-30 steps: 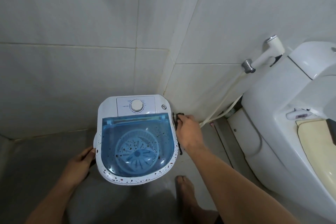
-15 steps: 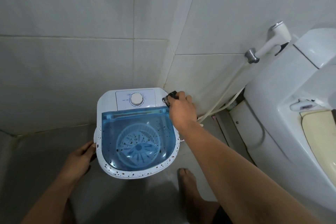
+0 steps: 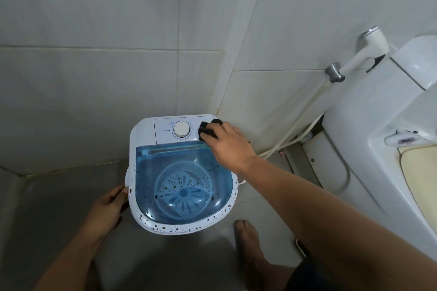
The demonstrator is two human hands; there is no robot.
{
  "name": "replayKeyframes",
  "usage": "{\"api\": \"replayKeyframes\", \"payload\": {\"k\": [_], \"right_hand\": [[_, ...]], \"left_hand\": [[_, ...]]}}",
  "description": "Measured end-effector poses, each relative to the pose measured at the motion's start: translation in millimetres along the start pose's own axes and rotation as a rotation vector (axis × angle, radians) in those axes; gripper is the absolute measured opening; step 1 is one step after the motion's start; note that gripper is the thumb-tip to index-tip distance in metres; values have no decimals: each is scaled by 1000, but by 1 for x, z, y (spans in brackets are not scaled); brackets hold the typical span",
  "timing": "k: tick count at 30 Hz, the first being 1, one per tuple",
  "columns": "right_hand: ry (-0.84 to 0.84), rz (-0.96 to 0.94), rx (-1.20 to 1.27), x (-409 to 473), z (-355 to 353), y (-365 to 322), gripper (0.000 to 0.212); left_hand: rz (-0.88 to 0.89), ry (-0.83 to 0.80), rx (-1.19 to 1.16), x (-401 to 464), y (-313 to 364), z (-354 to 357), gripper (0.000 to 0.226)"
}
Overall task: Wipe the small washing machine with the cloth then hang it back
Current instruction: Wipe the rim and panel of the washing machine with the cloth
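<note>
A white toilet fills the space to the right of the right hand, its cistern rising at the far right. A white bidet sprayer hangs on the tiled wall up and to the right of that hand, and its pale hose runs down behind the hand's wrist.

The small washing machine stands on the grey floor between the two hands, in the corner of the walls. Its body is white, and the front rim is speckled with dark brown spots. A clear blue lid covers the tub; through it a pale ribbed basket and the spoked agitator show, with dark specks scattered on the lid and inside.

The left hand is curled against the machine's left side, fingers wrapped round its edge. The right hand lies palm down on the machine's back right corner, pressing a dark cloth onto the control panel. The cloth is black and bunched, poking out past the fingertips. Just left of it sits the round white dial. A bare foot stands below the right forearm.
</note>
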State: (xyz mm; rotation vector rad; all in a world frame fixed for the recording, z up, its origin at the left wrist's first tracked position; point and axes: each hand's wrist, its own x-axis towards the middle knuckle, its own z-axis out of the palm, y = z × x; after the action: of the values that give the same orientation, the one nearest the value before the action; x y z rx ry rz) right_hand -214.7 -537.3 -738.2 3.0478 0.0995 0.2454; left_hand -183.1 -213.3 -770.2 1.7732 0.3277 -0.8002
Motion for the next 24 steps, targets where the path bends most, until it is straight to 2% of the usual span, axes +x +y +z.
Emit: {"api": "replayKeyframes", "payload": {"k": [1, 5, 8, 11, 14, 19, 24], "right_hand": [[-13, 31, 5, 6, -3, 3, 51], [-85, 381, 94, 43, -12, -3, 39], [-146, 504, 180, 47, -18, -9, 34], [-275, 581, 228, 36, -23, 1, 37], [-356, 657, 254, 44, -32, 9, 37], [-367, 587, 78, 52, -31, -11, 37], [-381, 702, 227, 63, -28, 5, 35]], "left_hand": [[-8, 3, 7, 1, 0, -1, 31], [-9, 3, 53, 1, 0, -2, 30], [1, 6, 61, -4, 4, -2, 28], [13, 4, 59, -8, 8, -4, 24], [13, 8, 71, -9, 8, -3, 35], [27, 6, 63, -10, 9, -1, 32], [33, 0, 35, -10, 10, 1, 19]]}}
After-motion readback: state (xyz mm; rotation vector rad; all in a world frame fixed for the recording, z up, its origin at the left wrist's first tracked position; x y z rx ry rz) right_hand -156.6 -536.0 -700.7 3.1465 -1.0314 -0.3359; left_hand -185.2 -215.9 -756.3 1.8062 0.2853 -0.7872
